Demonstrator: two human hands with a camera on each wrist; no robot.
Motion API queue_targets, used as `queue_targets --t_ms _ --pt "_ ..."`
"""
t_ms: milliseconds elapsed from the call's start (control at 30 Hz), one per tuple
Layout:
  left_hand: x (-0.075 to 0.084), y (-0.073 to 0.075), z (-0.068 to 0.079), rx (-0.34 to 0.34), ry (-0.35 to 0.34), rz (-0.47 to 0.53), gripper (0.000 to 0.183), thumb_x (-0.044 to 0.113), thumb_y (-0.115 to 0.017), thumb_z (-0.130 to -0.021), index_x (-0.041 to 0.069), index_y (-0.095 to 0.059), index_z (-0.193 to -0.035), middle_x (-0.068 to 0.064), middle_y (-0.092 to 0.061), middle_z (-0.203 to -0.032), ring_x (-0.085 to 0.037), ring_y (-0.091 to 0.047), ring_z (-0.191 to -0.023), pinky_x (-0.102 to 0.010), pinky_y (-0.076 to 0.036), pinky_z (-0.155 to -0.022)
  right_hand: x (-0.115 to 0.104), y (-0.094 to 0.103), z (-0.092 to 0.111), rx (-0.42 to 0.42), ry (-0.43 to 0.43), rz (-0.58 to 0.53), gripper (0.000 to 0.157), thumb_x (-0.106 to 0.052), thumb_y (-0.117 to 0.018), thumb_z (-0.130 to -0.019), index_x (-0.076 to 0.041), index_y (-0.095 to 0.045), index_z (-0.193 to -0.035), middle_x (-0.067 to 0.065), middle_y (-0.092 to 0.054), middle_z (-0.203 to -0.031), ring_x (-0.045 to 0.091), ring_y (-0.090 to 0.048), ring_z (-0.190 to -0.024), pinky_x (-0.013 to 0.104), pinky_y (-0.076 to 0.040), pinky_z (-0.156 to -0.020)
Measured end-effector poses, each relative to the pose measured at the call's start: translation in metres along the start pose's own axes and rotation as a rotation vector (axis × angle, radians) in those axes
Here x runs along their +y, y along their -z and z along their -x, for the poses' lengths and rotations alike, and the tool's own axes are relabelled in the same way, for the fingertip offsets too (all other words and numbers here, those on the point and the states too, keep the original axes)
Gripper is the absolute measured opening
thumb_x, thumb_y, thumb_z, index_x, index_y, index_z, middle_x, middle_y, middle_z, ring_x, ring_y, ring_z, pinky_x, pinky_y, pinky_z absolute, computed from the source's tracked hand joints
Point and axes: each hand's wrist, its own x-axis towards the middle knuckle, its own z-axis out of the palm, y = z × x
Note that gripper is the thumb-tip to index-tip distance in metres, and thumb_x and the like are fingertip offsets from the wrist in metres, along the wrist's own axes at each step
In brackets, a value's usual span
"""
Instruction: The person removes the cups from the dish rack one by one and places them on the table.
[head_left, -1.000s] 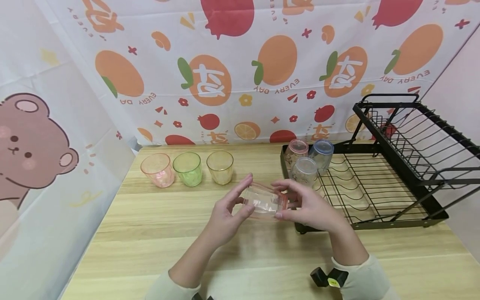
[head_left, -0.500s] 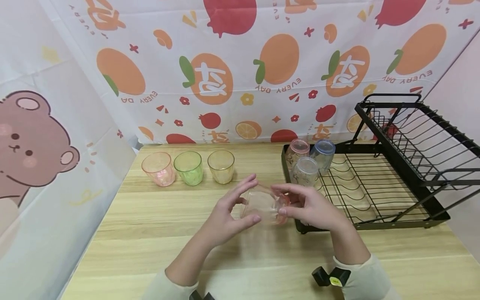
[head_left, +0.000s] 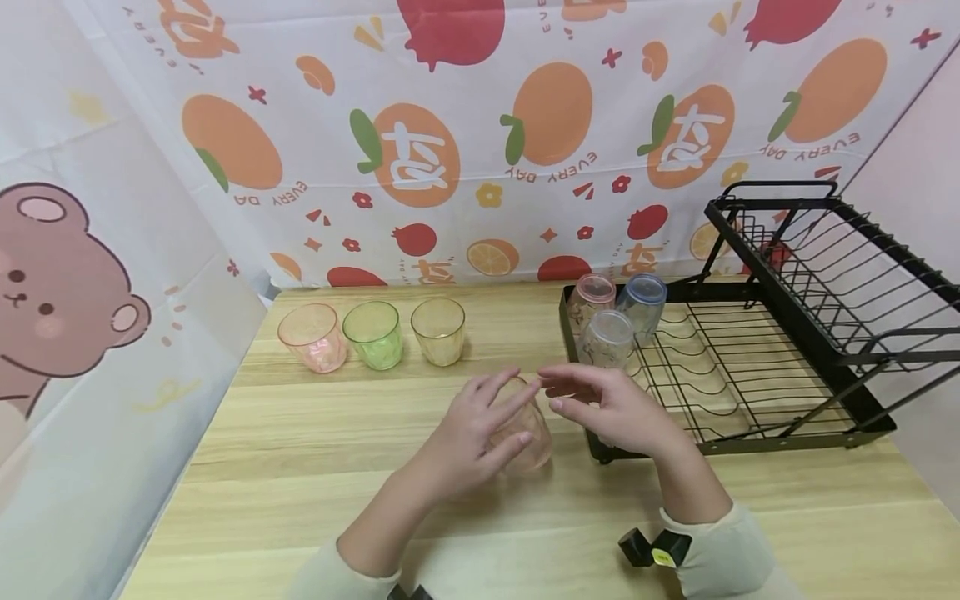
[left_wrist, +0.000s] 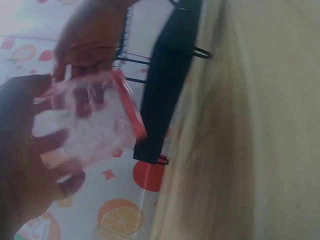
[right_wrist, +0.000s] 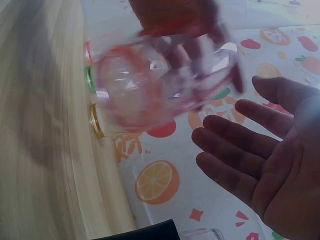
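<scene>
We see the right hand [head_left: 609, 407] release the pink-tinted glass [head_left: 537, 437]: a moment ago its fingers touch one end, and now they lie relaxed, just apart from it. Our left hand [head_left: 468, 437] keeps its grip curled round the glass, which tips more upright above the counter [head_left: 337, 467], left of the black rack [head_left: 795, 442]. For our work, we judge, control rests on the left alone.

I count one held glass [head_left: 536, 454] in my left hand [head_left: 467, 437], three upright glasses [head_left: 382, 350] on one counter [head_left: 300, 483] and three upturned glasses [head_left: 606, 342] in one two-tier rack [head_left: 757, 450]: seven glasses. With my right hand [head_left: 618, 408], I have two hands and two sleeves [head_left: 727, 554].
</scene>
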Motion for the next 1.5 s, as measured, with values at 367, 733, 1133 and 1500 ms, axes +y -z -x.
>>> queue_targets --t_ms 367,733,1133,1500 --pt "-0.010 -0.021 -0.018 -0.157 -0.017 -0.375 0.053 0.037 -0.052 -0.100 0.026 -0.040 -0.151 -0.020 -0.037 -0.153 -0.044 -0.040 -0.133 -0.058 -0.043 -0.097 0.013 0.018 0.000 0.372 0.011 0.342 0.029 -0.020 -0.067 -0.094 -0.013 -0.068 -0.122 0.005 -0.069 -0.120 0.024 -0.065 -0.109 0.047 -0.056 -0.085" --pt "-0.044 -0.034 -0.056 -0.091 -0.062 -0.574 0.053 0.030 -0.056 -0.099 0.014 -0.044 -0.148 -0.028 -0.038 -0.150 -0.045 -0.037 -0.139 -0.064 -0.034 -0.109 0.054 0.034 -0.010 0.364 -0.143 0.569 0.048 -0.021 -0.064 -0.095 -0.008 -0.054 -0.139 0.017 -0.043 -0.150 0.042 -0.036 -0.139 0.063 -0.034 -0.109" --pt "-0.077 -0.037 -0.104 -0.138 0.061 -0.675 0.056 0.037 -0.053 -0.100 0.019 -0.039 -0.151 -0.024 -0.037 -0.152 -0.041 -0.036 -0.141 -0.058 -0.030 -0.114 0.071 0.029 -0.014 0.277 -0.189 0.597 0.055 -0.022 -0.063 -0.096 -0.019 -0.046 -0.148 0.017 -0.025 -0.160 0.045 -0.023 -0.145 0.066 -0.027 -0.112" --pt "-0.081 -0.038 -0.122 -0.213 0.140 -0.629 0.059 0.037 -0.051 -0.101 0.022 -0.032 -0.155 -0.025 -0.027 -0.158 -0.041 -0.026 -0.146 -0.059 -0.024 -0.117 0.069 0.027 -0.014 0.317 -0.187 0.588 0.047 -0.015 -0.060 -0.097 -0.020 -0.050 -0.144 0.021 -0.030 -0.155 0.047 -0.037 -0.136 0.064 -0.042 -0.101"
